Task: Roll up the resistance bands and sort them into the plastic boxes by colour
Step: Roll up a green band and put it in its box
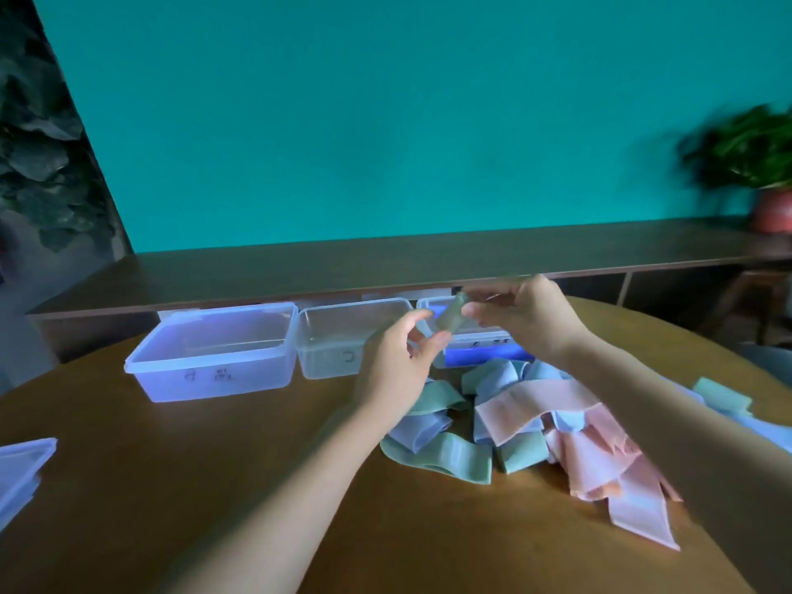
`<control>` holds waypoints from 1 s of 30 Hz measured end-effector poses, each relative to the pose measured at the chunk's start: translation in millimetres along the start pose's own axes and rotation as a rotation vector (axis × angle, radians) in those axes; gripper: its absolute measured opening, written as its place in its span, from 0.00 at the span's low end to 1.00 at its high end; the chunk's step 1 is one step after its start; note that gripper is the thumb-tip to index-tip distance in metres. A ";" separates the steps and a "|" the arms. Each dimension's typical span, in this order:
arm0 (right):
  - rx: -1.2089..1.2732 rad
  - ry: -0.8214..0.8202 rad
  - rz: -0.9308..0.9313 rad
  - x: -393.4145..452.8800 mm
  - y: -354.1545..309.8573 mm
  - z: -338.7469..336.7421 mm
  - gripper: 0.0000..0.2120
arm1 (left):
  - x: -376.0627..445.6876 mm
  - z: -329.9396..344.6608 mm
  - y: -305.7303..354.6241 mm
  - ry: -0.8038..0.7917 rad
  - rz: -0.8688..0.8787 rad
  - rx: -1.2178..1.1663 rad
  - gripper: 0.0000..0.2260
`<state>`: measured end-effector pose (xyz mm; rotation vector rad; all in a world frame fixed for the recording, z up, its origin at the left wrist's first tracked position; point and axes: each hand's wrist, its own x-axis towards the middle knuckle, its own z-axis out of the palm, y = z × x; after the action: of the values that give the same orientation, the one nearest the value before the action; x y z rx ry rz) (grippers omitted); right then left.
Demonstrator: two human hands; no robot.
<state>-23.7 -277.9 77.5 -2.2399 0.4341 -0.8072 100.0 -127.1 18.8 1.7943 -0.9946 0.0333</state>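
A small rolled green band (451,318) is held up between both hands, above the boxes. My left hand (400,362) pinches its lower end with thumb and fingertips. My right hand (520,315) pinches its upper end. Three clear plastic boxes stand in a row at the back of the table: the left box (214,358), the middle box (338,340), and the right box (480,349), which is partly hidden behind my hands and has blue inside. A loose heap of green (445,458), blue (497,379) and pink bands (591,452) lies under my arms.
A round wooden table (205,486) carries everything. Clear box lids (21,473) lie at its left edge. A green band (722,396) lies at the far right. A dark shelf (385,263) runs behind the boxes, with a potted plant (767,173) on its right end.
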 end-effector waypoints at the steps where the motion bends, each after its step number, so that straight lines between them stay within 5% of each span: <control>1: -0.037 0.016 0.015 11.5 8.5 -2.0 0.08 | 7.0 6.9 -3.8 0.013 -0.010 0.019 0.14; 12: -0.276 -0.127 0.110 105.7 93.8 28.2 0.02 | 48.2 50.3 -45.0 -0.073 -0.102 0.187 0.12; 16: -0.282 -0.162 0.138 121.1 101.7 44.5 0.12 | 50.3 54.6 -52.9 -0.074 -0.064 0.186 0.11; 30: -0.289 -0.208 0.094 132.4 100.6 81.3 0.16 | 51.2 62.2 -71.7 -0.085 -0.031 0.123 0.09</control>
<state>122.0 -374.3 16.1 -2.5166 0.5811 -0.4794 153.6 -198.5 -41.6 1.9365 -1.0446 -0.0011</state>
